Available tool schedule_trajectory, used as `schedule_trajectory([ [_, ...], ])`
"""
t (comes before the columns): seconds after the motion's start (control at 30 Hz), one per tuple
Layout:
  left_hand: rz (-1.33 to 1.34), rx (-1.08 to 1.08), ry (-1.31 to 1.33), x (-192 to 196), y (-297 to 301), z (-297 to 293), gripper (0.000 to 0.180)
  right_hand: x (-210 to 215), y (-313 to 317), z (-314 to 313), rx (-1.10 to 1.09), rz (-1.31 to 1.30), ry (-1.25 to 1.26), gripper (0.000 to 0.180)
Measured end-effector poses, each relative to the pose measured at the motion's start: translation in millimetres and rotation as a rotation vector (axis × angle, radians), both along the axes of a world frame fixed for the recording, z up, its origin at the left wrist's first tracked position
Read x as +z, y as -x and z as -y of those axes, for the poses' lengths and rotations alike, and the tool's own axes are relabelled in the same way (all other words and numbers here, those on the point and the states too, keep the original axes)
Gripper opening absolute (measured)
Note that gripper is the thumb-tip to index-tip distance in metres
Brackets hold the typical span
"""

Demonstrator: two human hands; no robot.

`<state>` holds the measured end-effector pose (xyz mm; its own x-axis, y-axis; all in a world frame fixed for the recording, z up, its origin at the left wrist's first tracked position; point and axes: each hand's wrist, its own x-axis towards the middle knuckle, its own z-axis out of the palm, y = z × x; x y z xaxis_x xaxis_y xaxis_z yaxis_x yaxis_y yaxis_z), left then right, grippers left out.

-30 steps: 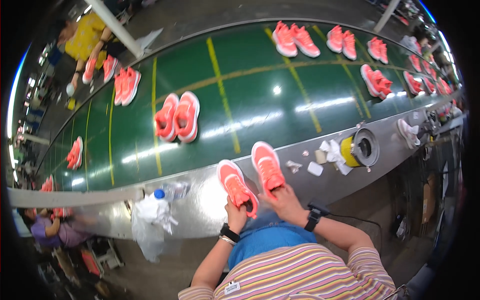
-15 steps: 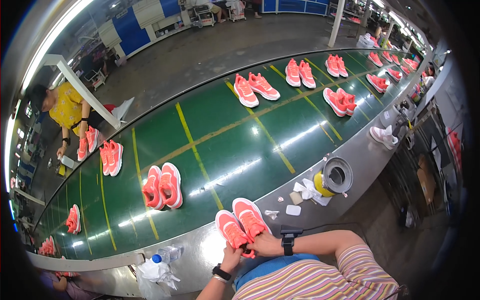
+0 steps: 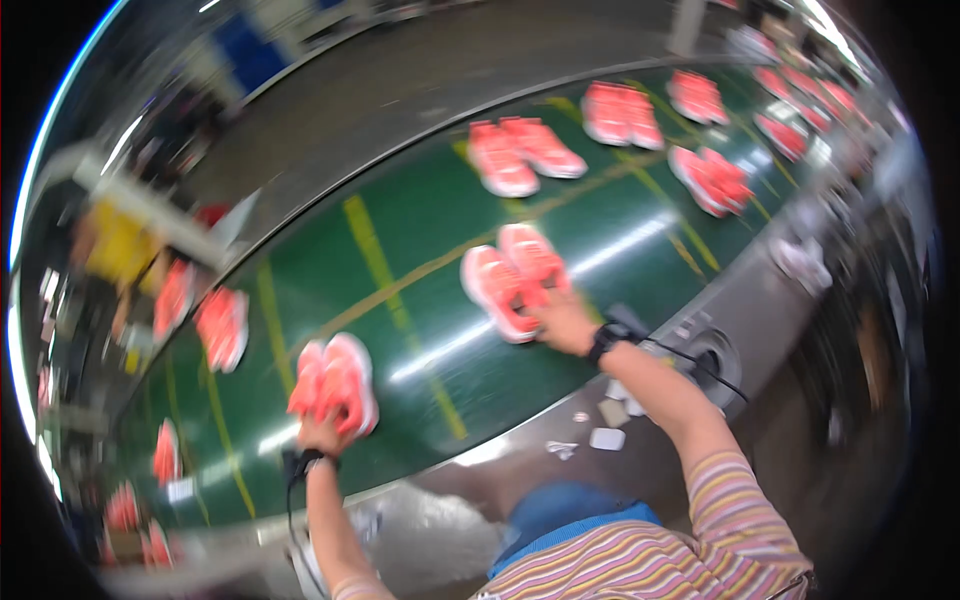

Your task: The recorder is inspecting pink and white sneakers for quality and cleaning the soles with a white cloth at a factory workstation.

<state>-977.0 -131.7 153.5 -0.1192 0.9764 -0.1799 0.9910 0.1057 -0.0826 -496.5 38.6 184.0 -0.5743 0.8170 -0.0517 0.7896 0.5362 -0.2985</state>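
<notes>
Coral-pink sneakers with white soles stand in pairs on a green conveyor belt (image 3: 400, 420). My right hand (image 3: 565, 322) reaches over the belt and grips one pair of sneakers (image 3: 497, 280) at the heels, toes pointing away from me. Further left, my left hand (image 3: 325, 435) is closed at the heel end of another pair of sneakers (image 3: 343, 380), near the belt's close edge. Motion blur and the shoes partly hide the fingers of both hands.
Other coral pairs (image 3: 525, 155) stand along the belt's far side. On the metal ledge (image 3: 480, 465) are a white pad (image 3: 607, 439), scraps and a round container (image 3: 715, 355), partly behind my right forearm. A co-worker in yellow (image 3: 125, 240) stands at the far left.
The pair of sneakers held by both hands over the ledge is now out on the belt in my right hand. My left hand has left it and moved left to another pair. The view has shifted.
</notes>
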Motion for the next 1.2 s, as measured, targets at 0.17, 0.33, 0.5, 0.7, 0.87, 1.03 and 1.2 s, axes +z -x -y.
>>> schedule_trajectory([
  [0.17, -0.001, 0.269, 0.305, 12.3, -37.9, -29.5, 0.063, -0.9, -7.2, 72.3, -0.145, -0.402, -0.198, 0.036],
  [0.33, -0.084, 0.085, 0.160, 19.8, -39.4, -19.2, 0.061, -12.9, 1.5, 190.4, 0.076, -0.550, 0.412, 0.030],
  [0.5, 0.169, -0.073, -0.047, 45.0, -110.4, 60.8, 0.051, -42.7, 8.7, 258.8, 0.071, -0.462, 0.713, 0.032],
  [0.7, 0.344, -0.074, 0.027, 47.1, -193.5, 174.5, 0.054, -76.3, 13.9, 265.6, -0.226, -0.587, 0.339, 0.039],
  [0.87, 0.338, -0.046, 0.022, 29.0, -243.0, 222.4, 0.059, -48.8, 25.4, 272.7, -0.162, -0.746, 0.470, 0.057],
  [1.03, 0.772, -0.024, -0.294, 27.0, -214.4, 253.7, 0.048, -34.3, 52.0, 318.1, -0.062, -0.768, 0.807, 0.071],
  [1.2, 1.142, 0.566, -0.283, 26.5, -184.5, 257.5, 0.050, -39.7, 65.0, 327.5, -0.238, -0.849, 0.706, 0.068],
])
